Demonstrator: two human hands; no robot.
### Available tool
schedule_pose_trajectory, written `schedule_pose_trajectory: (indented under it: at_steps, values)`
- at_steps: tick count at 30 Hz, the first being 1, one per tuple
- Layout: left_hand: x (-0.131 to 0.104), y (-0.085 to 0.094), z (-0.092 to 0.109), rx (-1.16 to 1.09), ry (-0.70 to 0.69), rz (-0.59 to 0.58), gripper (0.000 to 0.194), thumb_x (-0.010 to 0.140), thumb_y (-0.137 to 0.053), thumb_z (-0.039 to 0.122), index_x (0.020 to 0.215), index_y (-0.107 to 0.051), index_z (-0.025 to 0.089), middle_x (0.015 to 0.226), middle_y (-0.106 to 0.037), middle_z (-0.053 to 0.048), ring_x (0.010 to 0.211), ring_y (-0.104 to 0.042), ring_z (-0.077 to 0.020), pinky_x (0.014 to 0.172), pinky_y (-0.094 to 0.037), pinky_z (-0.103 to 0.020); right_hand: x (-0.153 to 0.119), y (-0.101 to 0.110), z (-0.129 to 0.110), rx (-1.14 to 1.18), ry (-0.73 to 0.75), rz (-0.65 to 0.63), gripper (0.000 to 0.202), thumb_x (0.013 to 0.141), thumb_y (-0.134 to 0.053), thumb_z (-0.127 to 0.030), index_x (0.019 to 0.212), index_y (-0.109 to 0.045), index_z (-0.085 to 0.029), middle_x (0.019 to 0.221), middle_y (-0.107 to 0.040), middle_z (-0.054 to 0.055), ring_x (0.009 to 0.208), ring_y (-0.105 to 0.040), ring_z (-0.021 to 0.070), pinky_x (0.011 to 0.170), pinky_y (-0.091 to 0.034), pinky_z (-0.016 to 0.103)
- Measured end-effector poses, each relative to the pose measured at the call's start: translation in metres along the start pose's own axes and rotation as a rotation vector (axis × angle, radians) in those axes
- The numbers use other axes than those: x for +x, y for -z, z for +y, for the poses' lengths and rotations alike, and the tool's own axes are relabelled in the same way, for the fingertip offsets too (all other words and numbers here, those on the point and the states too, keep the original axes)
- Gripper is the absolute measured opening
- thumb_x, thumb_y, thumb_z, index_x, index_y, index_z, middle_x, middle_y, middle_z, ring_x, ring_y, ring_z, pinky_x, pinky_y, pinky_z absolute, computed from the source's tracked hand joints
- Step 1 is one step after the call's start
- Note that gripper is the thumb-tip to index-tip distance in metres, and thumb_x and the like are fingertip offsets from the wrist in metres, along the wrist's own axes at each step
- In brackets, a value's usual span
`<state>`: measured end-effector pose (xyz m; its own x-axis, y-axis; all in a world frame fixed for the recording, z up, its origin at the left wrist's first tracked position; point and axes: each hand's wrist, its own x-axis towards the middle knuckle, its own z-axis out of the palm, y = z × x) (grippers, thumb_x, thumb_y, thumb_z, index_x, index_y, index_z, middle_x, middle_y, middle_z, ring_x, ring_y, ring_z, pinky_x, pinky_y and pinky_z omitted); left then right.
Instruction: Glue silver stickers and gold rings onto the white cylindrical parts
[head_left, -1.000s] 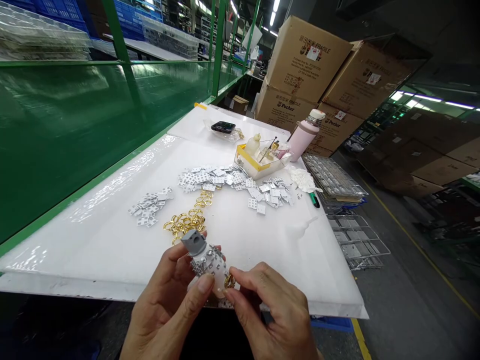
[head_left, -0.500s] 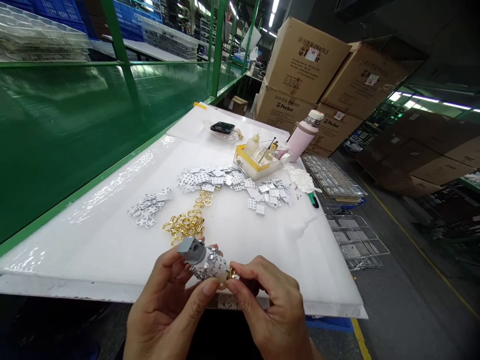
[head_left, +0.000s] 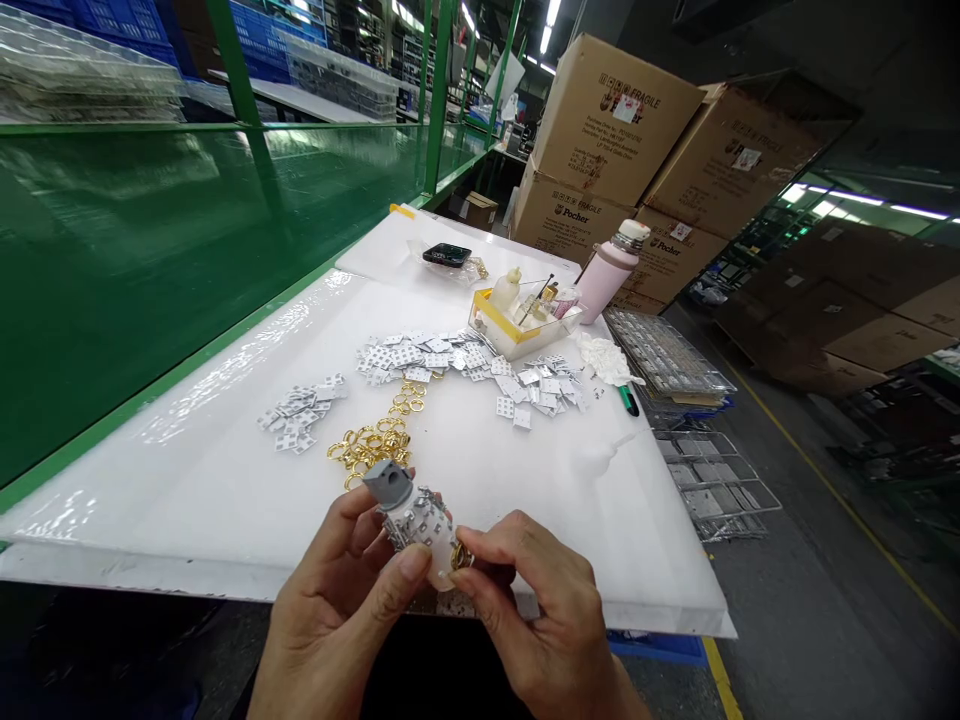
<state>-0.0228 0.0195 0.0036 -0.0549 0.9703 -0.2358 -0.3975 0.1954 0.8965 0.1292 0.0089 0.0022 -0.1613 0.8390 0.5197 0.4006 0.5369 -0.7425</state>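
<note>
My left hand (head_left: 337, 600) is closed around a whitish cylindrical piece (head_left: 420, 528) studded with small silver bits, tilted with a grey block (head_left: 388, 484) at its upper end. What the piece is, I cannot make out. At its lower right end, my right hand (head_left: 544, 605) pinches a gold ring (head_left: 460, 555) between thumb and forefinger. The ring touches or nearly touches the piece's end. Just beyond my hands lies a heap of gold rings (head_left: 379, 443) on the white tabletop (head_left: 255, 510).
Small silver plates (head_left: 420, 356) spread behind the rings, with another group (head_left: 296, 412) at left. A clear tray (head_left: 510, 330) holds a small bottle; a pink flask (head_left: 607, 275) stands behind it. Crumpled tissue (head_left: 604, 360) lies near the right edge. Cartons (head_left: 592, 215) are stacked beyond.
The studded piece has tilted slightly, its grey block shifting up and right and its lower end showing more. The gold ring in my right hand has turned to face the camera more.
</note>
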Motion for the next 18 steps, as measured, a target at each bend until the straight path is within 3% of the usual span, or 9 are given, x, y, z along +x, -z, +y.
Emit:
schedule_pose_trajectory:
  at_steps: [6,12,18]
  values:
    - [-0.001,-0.001,-0.003,0.019,-0.074,0.026,0.031,0.073,-0.085,0.033,0.099,-0.067,0.032,0.097,-0.078,0.003,0.088,-0.072,-0.0156,0.072,-0.059,-0.017,0.002,-0.002,-0.003,-0.022,-0.028,0.069,0.018,0.089,-0.062,-0.008,0.104,-0.068,-0.016,0.075,-0.064,0.002,0.065,-0.060,0.0123,0.058,-0.048,0.021]
    - [-0.005,0.004,-0.006,-0.006,-0.103,0.019,0.025,0.076,-0.083,0.030,0.094,-0.066,0.033,0.085,-0.073,0.007,0.080,-0.071,-0.0123,0.070,-0.058,-0.014,-0.001,-0.007,-0.003,-0.025,-0.099,0.083,0.016,0.089,-0.062,-0.010,0.103,-0.068,-0.016,0.076,-0.064,0.002,0.065,-0.062,0.0113,0.058,-0.050,0.019]
    - [-0.002,0.001,-0.009,-0.044,-0.032,0.066,0.038,0.074,-0.083,0.035,0.108,-0.066,0.031,0.104,-0.075,0.001,0.088,-0.071,-0.0161,0.073,-0.060,-0.019,0.001,-0.011,-0.005,0.024,-0.202,0.046,0.012,0.090,-0.059,-0.014,0.100,-0.064,-0.018,0.076,-0.066,0.000,0.064,-0.064,0.0100,0.060,-0.052,0.016]
